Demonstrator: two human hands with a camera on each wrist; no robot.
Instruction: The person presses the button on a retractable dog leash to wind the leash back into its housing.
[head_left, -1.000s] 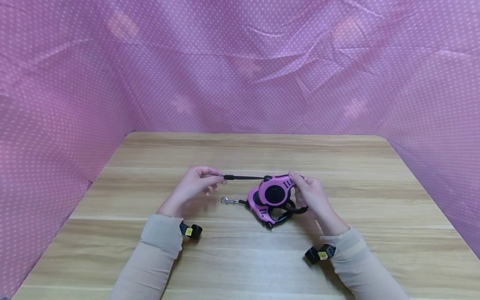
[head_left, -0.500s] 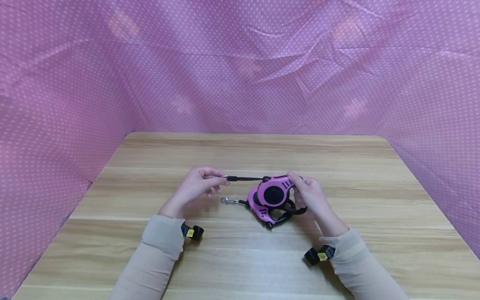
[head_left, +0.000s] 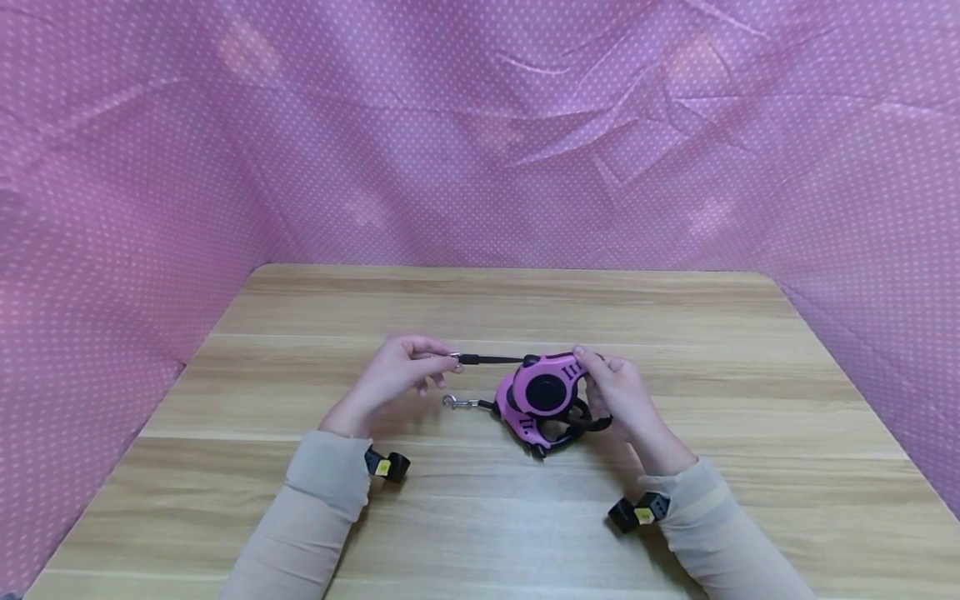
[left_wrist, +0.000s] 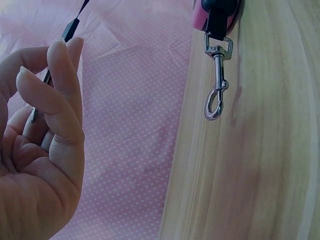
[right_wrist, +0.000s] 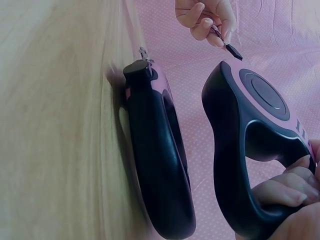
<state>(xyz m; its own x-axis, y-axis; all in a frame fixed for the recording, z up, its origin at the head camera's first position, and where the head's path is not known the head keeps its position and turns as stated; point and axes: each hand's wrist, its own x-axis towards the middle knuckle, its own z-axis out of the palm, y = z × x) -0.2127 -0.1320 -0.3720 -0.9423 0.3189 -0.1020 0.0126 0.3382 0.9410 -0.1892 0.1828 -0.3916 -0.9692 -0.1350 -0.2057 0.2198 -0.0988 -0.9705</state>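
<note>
Two pink-and-black retractable dog leashes are in the head view. One held leash is raised over the other, and my right hand grips it at its handle loop. My left hand pinches the metal clip at the end of its short black strap, which runs straight to the casing. Fingers partly hide that clip in the left wrist view. Below it, the second leash lies on the table, partly covered, its silver snap hook pointing left. In the right wrist view the two casings stand apart.
The wooden table has rounded far corners. Pink dotted cloth hangs behind it and along both sides. Each wrist carries a small black camera, one by the left cuff and one by the right cuff.
My left hand has shifted slightly right with the clip, and the strap between clip and casing is shorter. The held leash has moved slightly left and down. The leash on the table stays put.
</note>
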